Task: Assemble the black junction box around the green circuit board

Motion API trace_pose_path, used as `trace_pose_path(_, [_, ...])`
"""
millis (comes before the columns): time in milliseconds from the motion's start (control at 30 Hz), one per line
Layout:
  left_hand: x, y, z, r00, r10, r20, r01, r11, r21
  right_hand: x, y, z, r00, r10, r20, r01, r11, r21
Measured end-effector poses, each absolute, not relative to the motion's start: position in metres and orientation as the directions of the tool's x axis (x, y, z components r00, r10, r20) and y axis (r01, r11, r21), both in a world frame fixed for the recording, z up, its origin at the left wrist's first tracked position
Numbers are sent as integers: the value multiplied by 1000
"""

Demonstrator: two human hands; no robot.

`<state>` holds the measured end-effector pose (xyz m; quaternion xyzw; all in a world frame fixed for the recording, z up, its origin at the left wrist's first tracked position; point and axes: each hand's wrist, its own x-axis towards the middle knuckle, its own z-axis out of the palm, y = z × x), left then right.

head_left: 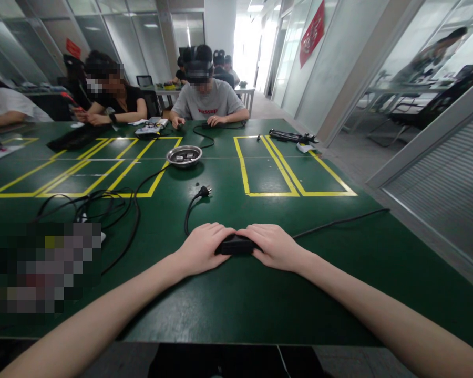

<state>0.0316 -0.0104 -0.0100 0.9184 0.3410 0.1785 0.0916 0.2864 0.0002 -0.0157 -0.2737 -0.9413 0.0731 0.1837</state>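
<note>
A black power adapter (237,245) lies low over the green table in front of me, held from both ends. The fingers of my left hand (205,245) wrap round its left end, while my right hand (276,245) closes on the right end. Past my left hand, a black cord curves up to a two-pin plug (205,192) lying on the table. Another thin black cable (341,219) runs from beside my right hand toward the table's right edge. My fingers cover both ends of the adapter.
Yellow tape frames (260,195) mark the green table (220,310). Beyond the plug stands a metal bowl (184,156) with small metal parts in it. Coiled black cables (102,207) lie at left. A folded black tripod (294,137) rests far right. Several people sit across the table.
</note>
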Motion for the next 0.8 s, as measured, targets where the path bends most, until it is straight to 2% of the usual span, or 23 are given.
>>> trace_pose_path(100, [33,-11,-12,719,645,259,598,-764,242,286,-2,-14,-783,553,283,500,832,-241])
trace_pose_path(367, [33,-13,-7,743,615,263,568,-788,238,283,-4,-9,-796,508,329,477,861,-176])
trace_pose_path(567, [33,-11,-6,770,569,290,548,-822,157,283,-5,-9,-798,516,311,503,855,-127])
trace_pose_path(700, [35,-12,-6,774,564,288,543,-825,157,284,-4,-10,-797,484,362,461,874,-154])
trace_pose_path(800, [36,-14,-6,780,562,274,543,-826,150,285,-4,-9,-813,444,376,428,894,-131])
